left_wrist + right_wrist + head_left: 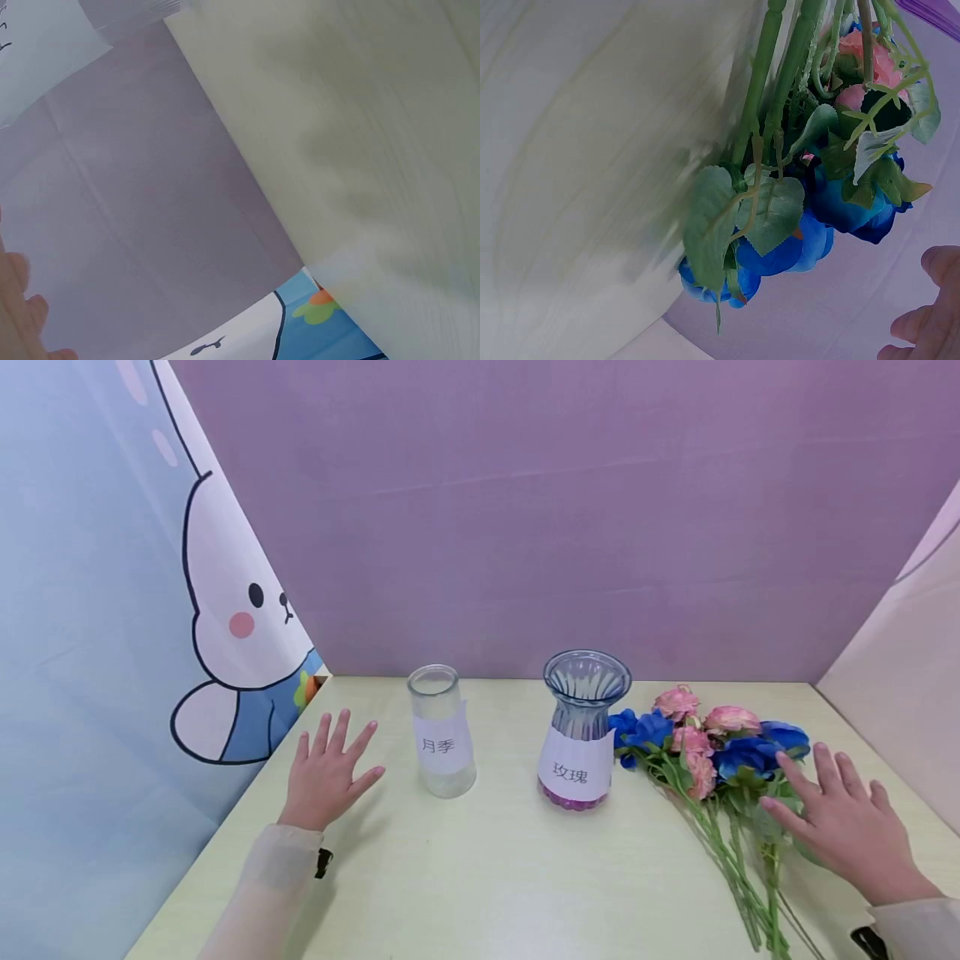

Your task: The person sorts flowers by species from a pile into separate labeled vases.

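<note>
My left hand point(324, 777) is held with fingers spread over the table's left side, beside a clear glass vase point(435, 783) with a white paper label. Nothing is in that hand. A second vase point(585, 720), bluish at its flared top and purple at its base, stands in the middle with its own label. To its right lie artificial flowers, pink blooms point(731, 720) and blue blooms point(746, 758) on long green stems point(723, 852). My right hand point(847, 818), fingers spread, is over the right edge of the flowers and grips nothing. In the right wrist view, leaves point(772, 214) show close up.
Behind the pale wooden table point(450, 885) hangs a purple cloth backdrop point(562, 518). A blue cloth point(82, 652) with a cartoon rabbit point(240, 577) borders the left side, and a whitish cloth point(907, 693) borders the right.
</note>
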